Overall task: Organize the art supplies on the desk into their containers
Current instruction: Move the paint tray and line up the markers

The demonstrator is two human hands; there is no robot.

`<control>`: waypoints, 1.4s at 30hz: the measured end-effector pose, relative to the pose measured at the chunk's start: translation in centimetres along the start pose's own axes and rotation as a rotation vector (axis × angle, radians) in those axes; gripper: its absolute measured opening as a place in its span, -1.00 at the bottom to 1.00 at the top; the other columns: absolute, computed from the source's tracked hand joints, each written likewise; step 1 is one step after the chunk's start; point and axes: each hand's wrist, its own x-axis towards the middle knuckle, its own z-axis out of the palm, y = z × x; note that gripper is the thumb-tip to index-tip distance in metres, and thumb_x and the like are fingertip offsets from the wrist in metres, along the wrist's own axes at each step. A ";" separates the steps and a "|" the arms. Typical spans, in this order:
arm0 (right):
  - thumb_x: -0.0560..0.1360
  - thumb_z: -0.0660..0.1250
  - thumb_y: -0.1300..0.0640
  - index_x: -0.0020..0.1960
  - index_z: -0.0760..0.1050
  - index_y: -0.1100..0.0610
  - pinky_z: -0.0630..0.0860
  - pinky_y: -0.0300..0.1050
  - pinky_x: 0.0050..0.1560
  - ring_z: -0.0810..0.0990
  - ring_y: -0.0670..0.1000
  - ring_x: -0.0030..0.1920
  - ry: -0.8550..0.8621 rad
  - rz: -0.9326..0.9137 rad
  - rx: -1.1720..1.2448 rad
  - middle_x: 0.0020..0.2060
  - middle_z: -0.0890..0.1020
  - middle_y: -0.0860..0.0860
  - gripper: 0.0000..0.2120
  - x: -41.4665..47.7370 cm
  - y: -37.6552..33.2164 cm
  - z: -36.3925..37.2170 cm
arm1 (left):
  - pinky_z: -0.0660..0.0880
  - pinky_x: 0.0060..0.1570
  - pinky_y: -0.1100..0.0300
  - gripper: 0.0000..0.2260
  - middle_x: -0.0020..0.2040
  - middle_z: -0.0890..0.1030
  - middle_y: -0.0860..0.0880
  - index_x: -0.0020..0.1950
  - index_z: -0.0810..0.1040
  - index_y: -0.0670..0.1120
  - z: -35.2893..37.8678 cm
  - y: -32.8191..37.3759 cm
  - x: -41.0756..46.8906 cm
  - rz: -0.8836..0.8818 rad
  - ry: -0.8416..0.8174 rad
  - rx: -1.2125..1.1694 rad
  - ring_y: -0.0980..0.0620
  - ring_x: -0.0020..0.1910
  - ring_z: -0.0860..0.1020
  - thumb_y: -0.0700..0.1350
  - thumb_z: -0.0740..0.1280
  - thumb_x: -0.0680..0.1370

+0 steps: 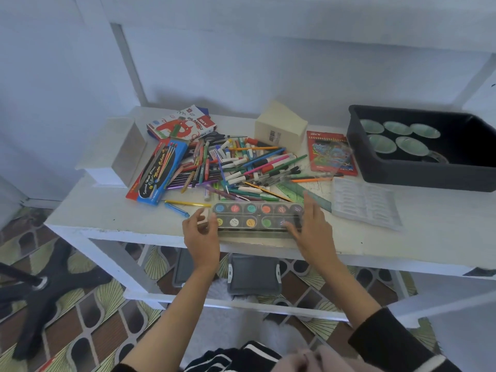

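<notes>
My left hand [201, 232] sits at the left end of the clear-lidded watercolour palette with twelve round paint pans [259, 217], fingers curled, pinching a small pale block [205, 212], maybe an eraser, can't tell for sure. My right hand [311, 226] is released, fingers spread flat on the right end of the palette lid, gripping nothing. The palette lies flat near the front edge of the white painted bench [120, 216], long side toward me, just in front of the loose pile of markers, pens and pencils [241, 167]. A yellow pencil [188, 203] and a blue plastic tube [175, 209] lie just left of the palette, apart from the pile. A green transparent ruler [300, 190] pokes out behind my right hand. Right of it is a clear ribbed plastic insert tray [365, 202], flat on the bench. Left of the pile is a blue cardboard box of water colour pens [161, 173], lying on a red pack. Behind that is a white oil pastels box with a red figure [185, 124]. A cream cardboard box with a barcode [280, 127] stands at the back, and a red pack of colour pencils [331, 153] lies beside it. At far right is a black plastic bin [429, 173] holding pale green round dishes [397, 127]. At far left stands a white open box [118, 151].
</notes>
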 end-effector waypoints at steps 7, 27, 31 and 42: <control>0.36 0.25 -0.40 0.52 -0.06 -0.13 -0.02 0.39 0.36 0.33 0.01 0.35 -0.267 -0.416 -0.440 0.33 0.35 -0.03 -0.12 3.7 -1.6 -0.6 | 0.40 -0.09 0.47 -0.82 0.07 0.55 -0.03 0.16 0.54 -0.13 -1.3 -0.2 0.3 -0.107 -0.066 0.008 0.08 0.02 0.49 -0.17 0.21 0.62; 0.18 0.55 -0.19 0.29 0.46 0.05 0.46 -0.06 0.00 0.43 0.04 -0.01 0.153 0.055 0.026 0.00 0.52 0.07 -0.25 -2.5 13.3 -14.0 | 0.40 0.00 0.17 -0.76 -0.05 0.54 0.03 -0.03 0.62 -0.08 13.0 3.0 -9.2 0.435 -0.494 0.129 0.06 0.00 0.44 -0.29 0.21 0.44; 0.20 0.52 -0.22 0.29 0.47 0.04 0.44 -0.03 0.02 0.43 0.09 0.02 0.216 0.307 -0.010 0.01 0.53 0.12 -0.26 -4.7 20.4 -17.6 | 0.35 0.01 0.24 -0.75 -0.05 0.53 -0.05 -0.03 0.62 -0.13 20.3 4.2 -14.1 0.642 -0.709 0.235 0.08 0.00 0.40 -0.26 0.22 0.39; 0.30 0.42 -0.28 0.36 0.34 0.06 0.36 0.11 0.18 0.34 0.23 0.26 0.254 0.811 -0.155 0.22 0.42 0.18 -0.25 -5.8 35.3 -25.2 | 0.08 0.44 0.08 -0.63 0.44 0.33 -0.11 0.37 0.42 -0.11 36.7 5.7 -23.4 0.962 -1.100 0.611 -0.08 0.47 0.20 -0.20 0.23 0.54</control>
